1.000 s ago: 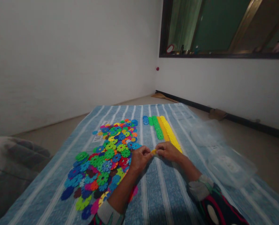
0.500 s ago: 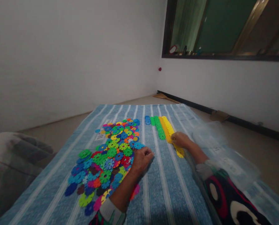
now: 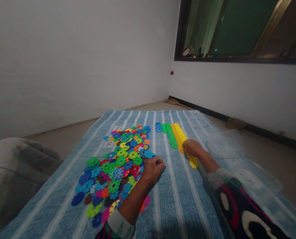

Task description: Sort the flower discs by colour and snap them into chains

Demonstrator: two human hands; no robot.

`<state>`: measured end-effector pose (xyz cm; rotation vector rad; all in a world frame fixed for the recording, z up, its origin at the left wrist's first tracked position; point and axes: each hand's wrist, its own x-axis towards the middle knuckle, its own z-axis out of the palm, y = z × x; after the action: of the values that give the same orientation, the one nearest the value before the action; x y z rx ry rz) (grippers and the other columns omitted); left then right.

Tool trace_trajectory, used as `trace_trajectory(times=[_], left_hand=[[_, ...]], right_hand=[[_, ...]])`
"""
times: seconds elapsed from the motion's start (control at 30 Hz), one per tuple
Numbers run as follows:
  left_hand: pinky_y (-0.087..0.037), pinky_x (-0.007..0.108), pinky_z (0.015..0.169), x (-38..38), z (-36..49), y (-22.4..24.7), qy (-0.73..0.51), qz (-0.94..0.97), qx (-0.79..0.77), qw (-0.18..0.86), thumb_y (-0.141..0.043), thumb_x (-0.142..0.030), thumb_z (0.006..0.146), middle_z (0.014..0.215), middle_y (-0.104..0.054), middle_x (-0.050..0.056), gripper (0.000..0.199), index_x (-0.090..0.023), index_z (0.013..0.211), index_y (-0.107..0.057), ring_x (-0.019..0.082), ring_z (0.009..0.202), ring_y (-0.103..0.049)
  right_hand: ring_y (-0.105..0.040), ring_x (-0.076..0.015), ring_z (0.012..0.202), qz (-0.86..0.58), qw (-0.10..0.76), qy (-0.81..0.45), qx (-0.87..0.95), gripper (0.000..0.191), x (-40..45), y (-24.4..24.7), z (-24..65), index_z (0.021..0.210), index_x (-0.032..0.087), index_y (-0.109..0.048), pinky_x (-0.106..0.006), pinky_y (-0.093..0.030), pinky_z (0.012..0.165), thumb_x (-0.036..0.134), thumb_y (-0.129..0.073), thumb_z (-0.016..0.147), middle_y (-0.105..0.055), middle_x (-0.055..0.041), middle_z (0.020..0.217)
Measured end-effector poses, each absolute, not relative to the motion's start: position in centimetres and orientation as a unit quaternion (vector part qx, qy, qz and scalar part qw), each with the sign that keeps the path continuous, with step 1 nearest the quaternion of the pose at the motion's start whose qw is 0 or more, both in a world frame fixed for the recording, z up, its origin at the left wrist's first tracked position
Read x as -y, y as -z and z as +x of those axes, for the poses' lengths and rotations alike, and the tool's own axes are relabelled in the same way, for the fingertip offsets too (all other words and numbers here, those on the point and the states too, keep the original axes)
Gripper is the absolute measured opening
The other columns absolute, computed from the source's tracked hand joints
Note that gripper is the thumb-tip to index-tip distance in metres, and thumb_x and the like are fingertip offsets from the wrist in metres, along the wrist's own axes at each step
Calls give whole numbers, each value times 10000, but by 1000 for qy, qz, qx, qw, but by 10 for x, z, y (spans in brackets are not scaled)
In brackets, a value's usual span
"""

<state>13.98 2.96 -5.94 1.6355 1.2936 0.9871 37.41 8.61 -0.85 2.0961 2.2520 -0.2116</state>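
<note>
Toothed plastic discs of many colours lie in a loose pile (image 3: 118, 169) on the left half of the striped cloth. My left hand (image 3: 153, 169) is closed at the pile's right edge, its fingertips pinched together; what is in them, if anything, does not show. Right of the pile, overlapping discs form rows: a short blue one (image 3: 158, 127), green ones (image 3: 171, 136), an orange one (image 3: 178, 137) and a yellow one (image 3: 180, 131). My right hand (image 3: 192, 147) is closed at the lower part of the orange and yellow rows. Its fingers touch there, hiding what they grip.
A blue cloth with white stripes (image 3: 173, 199) covers the surface. Clear plastic bags (image 3: 252, 179) lie at the right edge. A paper label (image 3: 108, 143) sits by the pile's far left. Someone's clothed knee (image 3: 16, 179) is at the left, and a window (image 3: 240, 30) is behind.
The whole view has shifted slightly to the left, so things appear a little further right. Both hands keep nearly the same place and pose over the cloth.
</note>
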Motion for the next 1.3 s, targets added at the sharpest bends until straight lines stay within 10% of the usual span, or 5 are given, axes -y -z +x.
trace_trajectory(times=[0.73,1.03,1.3], left_hand=[[-353,234,561,-22,140,49,-371,655,-515,410,-553,-280,660,544,-489,-37,135,-181,568,-551,115,568,-462],[-399,250,614,-64,73,22,-379,643,-632,209,-536,-224,739,606,-610,1,169,-169,623,-646,146,622,-573],[-441,291,675,-111,3,-3,-138,547,-822,75,-585,-199,740,923,-734,111,146,-180,785,-722,277,912,-668]], right_hand=[[-663,-184,896,643,-163,165,-730,233,-28,44,308,916,212,-740,-240,-391,725,275,-521,869,-753,-52,911],[-667,-177,865,679,-208,151,-687,239,-20,66,297,925,244,-720,-238,-379,678,301,-488,902,-752,-24,902],[-674,-188,863,676,-217,154,-687,255,-20,67,297,919,260,-720,-246,-384,659,318,-473,897,-756,-14,897]])
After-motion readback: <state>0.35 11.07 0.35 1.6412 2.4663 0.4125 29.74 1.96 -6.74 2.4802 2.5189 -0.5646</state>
